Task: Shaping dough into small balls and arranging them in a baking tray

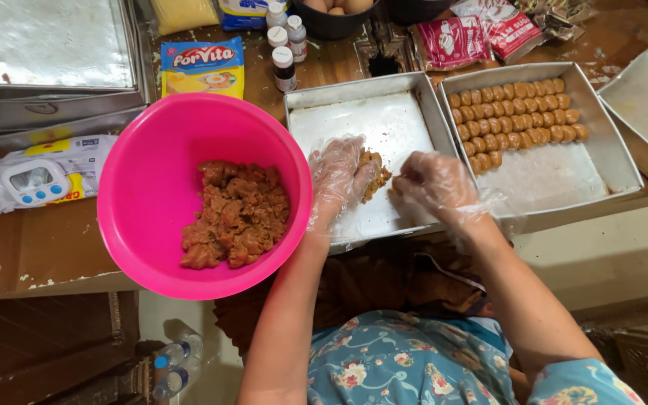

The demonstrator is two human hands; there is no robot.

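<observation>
A lump of brown filling (pixel 373 174) lies cupped in the curled fingers of the gloved left hand (pixel 339 176), held over the empty metal tray (pixel 384 120). Just to its right, the gloved right hand (pixel 433 184) pinches a small bit of the same filling between thumb and fingertips. Left of the fingers sits a pink bowl (pixel 151 187) holding more brown filling (pixel 235 214); beyond the right fingers a second tray (pixel 609 142) carries rows of small rolled pieces (pixel 515 120).
</observation>
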